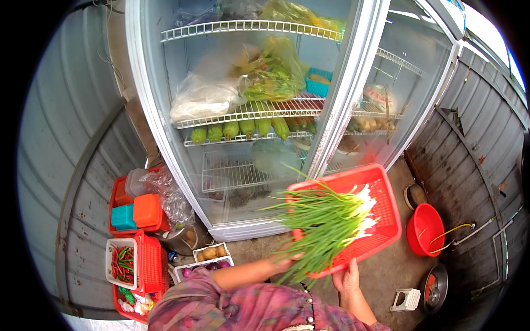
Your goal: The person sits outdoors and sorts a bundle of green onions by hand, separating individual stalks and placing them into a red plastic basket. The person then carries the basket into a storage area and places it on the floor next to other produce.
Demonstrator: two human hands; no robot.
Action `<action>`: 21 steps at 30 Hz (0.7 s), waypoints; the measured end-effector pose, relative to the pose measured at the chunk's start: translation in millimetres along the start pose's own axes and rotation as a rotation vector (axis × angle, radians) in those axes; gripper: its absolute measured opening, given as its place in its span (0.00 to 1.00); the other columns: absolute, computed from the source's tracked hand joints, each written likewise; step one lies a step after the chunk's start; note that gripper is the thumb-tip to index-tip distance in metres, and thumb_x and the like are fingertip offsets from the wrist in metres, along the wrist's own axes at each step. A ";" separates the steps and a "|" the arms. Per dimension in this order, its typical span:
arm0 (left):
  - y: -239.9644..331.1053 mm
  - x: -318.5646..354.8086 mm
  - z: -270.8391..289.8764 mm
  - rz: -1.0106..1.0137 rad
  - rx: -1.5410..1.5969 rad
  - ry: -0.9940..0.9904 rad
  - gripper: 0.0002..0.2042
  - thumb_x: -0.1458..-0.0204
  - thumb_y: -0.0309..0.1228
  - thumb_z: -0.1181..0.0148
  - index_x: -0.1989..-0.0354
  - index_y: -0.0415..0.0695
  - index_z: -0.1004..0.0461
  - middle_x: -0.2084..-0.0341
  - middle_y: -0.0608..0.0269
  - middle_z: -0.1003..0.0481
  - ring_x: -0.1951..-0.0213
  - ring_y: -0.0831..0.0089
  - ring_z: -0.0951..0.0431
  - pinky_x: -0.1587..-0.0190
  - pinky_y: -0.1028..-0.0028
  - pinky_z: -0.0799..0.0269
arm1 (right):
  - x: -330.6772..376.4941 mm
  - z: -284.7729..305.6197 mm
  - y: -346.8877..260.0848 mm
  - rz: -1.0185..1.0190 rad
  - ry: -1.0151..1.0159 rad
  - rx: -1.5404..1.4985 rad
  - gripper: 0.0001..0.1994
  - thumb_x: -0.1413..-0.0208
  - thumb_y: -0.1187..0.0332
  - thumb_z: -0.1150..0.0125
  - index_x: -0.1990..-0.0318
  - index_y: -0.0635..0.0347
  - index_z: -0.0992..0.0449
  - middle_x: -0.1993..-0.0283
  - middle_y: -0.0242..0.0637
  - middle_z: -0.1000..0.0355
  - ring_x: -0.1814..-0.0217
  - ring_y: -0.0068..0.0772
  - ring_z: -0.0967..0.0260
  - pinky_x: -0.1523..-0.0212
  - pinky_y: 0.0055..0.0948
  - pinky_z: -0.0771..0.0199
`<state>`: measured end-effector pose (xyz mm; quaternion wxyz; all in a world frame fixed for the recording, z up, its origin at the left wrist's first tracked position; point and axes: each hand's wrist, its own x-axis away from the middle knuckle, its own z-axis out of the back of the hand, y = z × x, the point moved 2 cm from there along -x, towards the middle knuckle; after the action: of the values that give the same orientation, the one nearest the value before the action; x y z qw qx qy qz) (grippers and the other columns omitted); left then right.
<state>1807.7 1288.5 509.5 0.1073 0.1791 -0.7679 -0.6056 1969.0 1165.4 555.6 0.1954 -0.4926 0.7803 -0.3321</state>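
A red plastic basket (389, 220) is held up in front of me, tilted, before the glass-fronted fridge (232, 215). Across it lies a bunch of spring onions (326, 220), white ends toward the right, green leaves hanging over the left and near rims. My right hand (346, 277) grips the basket's near rim, thumb up along its side. At the left end, my left hand (284, 260) is closed under the leaves by the basket. The leaves partly cover its fingers.
Fridge shelves hold bagged vegetables (270, 71) and a row of green gourds (237, 129). Stacked baskets (149, 265), one with chilies (123, 262), and a box of potatoes (211, 253) stand at left. At right are a red basin (425, 229), a white stool (406, 299) and a dark bowl (440, 281).
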 end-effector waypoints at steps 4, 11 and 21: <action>10.1 -35.7 -12.5 -0.136 -0.177 0.008 0.47 0.49 0.40 0.40 0.34 0.47 0.73 0.38 0.54 0.50 0.38 0.64 0.47 0.40 0.65 0.45 | -28.3 37.3 -16.7 -0.079 0.222 -0.174 0.29 0.51 0.61 0.41 0.41 0.60 0.39 0.42 0.40 0.35 0.41 0.44 0.39 0.39 0.46 0.43; 24.8 -102.8 -16.3 0.220 -0.001 -0.073 0.54 0.57 0.35 0.32 0.33 0.43 0.73 0.34 0.46 0.56 0.34 0.56 0.52 0.36 0.61 0.53 | -67.7 119.8 -67.4 -0.009 0.300 -0.223 0.29 0.59 0.66 0.47 0.44 0.61 0.37 0.49 0.42 0.31 0.47 0.47 0.35 0.44 0.46 0.37; 106.4 -280.4 106.7 -0.338 -0.767 0.919 0.36 0.60 0.32 0.36 0.40 0.36 0.43 0.46 0.43 0.37 0.44 0.54 0.35 0.42 0.64 0.40 | -75.3 256.0 -164.7 -0.075 0.367 -0.109 0.30 0.59 0.61 0.47 0.45 0.61 0.36 0.51 0.42 0.31 0.49 0.46 0.35 0.49 0.45 0.34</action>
<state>2007.4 1518.7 601.2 0.3861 0.4892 -0.3319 -0.7081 2269.1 1101.2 491.0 0.0103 -0.4624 0.8007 -0.3808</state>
